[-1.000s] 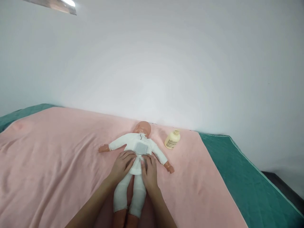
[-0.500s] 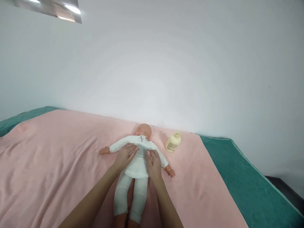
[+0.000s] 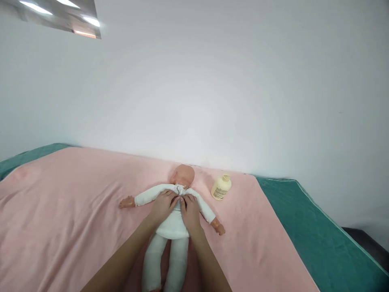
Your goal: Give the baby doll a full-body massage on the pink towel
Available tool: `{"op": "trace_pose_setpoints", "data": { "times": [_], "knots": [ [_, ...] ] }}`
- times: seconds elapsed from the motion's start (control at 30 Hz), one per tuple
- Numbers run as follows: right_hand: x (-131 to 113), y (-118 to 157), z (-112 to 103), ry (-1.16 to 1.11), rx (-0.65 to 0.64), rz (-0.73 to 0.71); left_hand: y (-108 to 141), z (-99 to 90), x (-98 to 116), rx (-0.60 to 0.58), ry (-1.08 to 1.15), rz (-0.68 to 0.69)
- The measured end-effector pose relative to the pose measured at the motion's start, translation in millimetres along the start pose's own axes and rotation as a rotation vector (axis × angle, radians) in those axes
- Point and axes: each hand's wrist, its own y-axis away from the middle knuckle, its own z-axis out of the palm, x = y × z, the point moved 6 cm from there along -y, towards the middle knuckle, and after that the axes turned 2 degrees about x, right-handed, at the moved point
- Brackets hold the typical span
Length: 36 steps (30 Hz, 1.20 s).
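A baby doll [image 3: 173,229] with a bald head and a white cloth body lies stretched out, head toward the wall, arms spread to both sides. A dark thread shows at its neck. My left hand [image 3: 165,205] rests on the upper left of its torso, fingers laid over the cloth. Beside it, my right hand [image 3: 190,210] lies on the upper right of the torso. Both hands are open, with the thumbs close together at the middle. Beyond the doll's right-hand arm stands a pale yellow bottle [image 3: 221,187] with printed text.
A pink blanket [image 3: 75,211], wrinkled at left, lies under the doll over a green cover [image 3: 306,219] that shows at both sides. A white wall [image 3: 194,89] rises directly behind. At the upper left hangs a shiny reflective panel [image 3: 67,18].
My hands have slid toward each other and up the doll's torso, the thumbs now nearly meeting. The doll's left-side arm has shifted slightly outward. The view has tilted up a little.
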Motion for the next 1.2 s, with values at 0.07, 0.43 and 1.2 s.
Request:
{"op": "trace_pose_setpoints", "data": {
  "times": [0.07, 0.43, 1.2],
  "knots": [
    [-1, -1, 0, -0.005, 0.008, -0.004, 1, 0.3, 0, 0.009, -0.010, -0.003],
    [4, -2, 5, -0.028, -0.002, -0.005, 0, 7.9, -4, 0.006, -0.056, -0.021],
    [-16, 33, -13, 0.016, 0.043, -0.052, 26, -24.5, 16, 0.141, 0.069, -0.002]
  ]
}}
